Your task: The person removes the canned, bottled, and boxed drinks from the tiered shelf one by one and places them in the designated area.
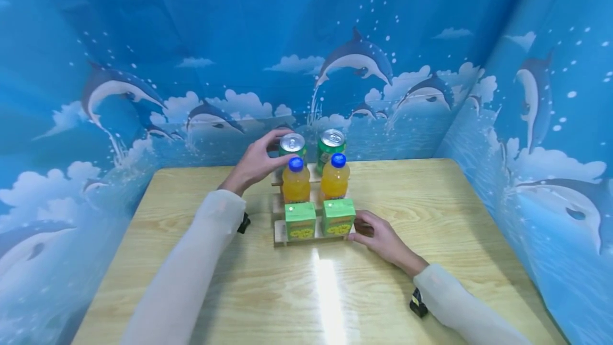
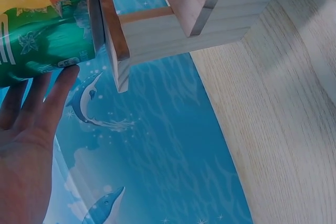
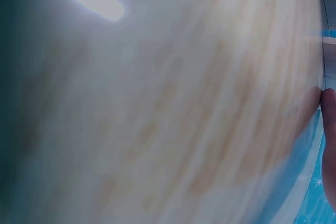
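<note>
A small wooden tiered rack point(image 1: 280, 232) holds drinks in pairs. On its back, highest step stand two green soda cans with silver tops. My left hand point(image 1: 258, 159) grips the left can point(image 1: 293, 144), thumb in front and fingers behind; in the left wrist view, fingertips touch the green side of that can point(image 2: 47, 40). The right can point(image 1: 331, 145) stands beside it. My right hand point(image 1: 384, 239) holds the rack's front right corner, thumb low at the front, fingers close beside the right green juice box point(image 1: 339, 217). In the right wrist view only a finger point(image 3: 329, 145) shows at the edge.
Two orange drink bottles with blue caps, left point(image 1: 296, 182) and right point(image 1: 334, 179), stand on the middle step. The left juice box point(image 1: 300, 222) sits on the front step. Under the rack is a wood-grain table point(image 1: 201, 260); a blue dolphin-print curtain point(image 1: 268, 41) surrounds its back and sides.
</note>
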Motion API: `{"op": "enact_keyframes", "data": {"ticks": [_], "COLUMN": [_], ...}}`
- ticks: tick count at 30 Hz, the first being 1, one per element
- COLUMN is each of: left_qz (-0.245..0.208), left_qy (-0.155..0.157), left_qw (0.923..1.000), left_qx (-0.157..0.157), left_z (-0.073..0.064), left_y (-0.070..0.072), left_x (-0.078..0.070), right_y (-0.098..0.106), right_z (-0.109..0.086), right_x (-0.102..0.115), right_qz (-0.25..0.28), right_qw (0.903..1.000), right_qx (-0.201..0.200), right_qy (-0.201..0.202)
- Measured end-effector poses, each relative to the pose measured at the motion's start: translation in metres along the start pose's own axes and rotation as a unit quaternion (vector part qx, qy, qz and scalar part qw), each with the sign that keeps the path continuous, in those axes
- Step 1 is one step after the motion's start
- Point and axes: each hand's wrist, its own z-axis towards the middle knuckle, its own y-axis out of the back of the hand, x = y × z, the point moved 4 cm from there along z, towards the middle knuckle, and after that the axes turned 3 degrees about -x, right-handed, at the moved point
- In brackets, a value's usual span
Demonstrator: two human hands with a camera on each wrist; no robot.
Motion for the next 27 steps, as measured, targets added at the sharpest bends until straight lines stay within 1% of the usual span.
{"op": "enact_keyframes", "data": {"ticks": [5,11,20,27], "left_qz": [0.004,0.009,0.026,0.041], "left_qy": [-0.011,-0.013,-0.007,0.009], "left_qw": [0.9998,0.9994,0.9985,0.9968], "left_qx": [-0.016,-0.031,-0.047,-0.068], "left_z": [-0.002,-0.004,-0.015,-0.027], "left_y": [0.004,0.012,0.035,0.056], "left_x": [-0.002,-0.003,0.002,0.01], "right_y": [0.0,0.001,0.0,0.0], "right_z": [0.0,0.0,0.0,0.0], "right_x": [0.0,0.002,0.003,0.002], "right_qz": [-0.002,-0.005,-0.011,-0.009], "right_qw": [1.0,1.0,0.9999,1.0], "right_qx": [0.001,0.0,0.0,0.0], "right_qy": [-0.002,-0.002,0.001,-0.001]}}
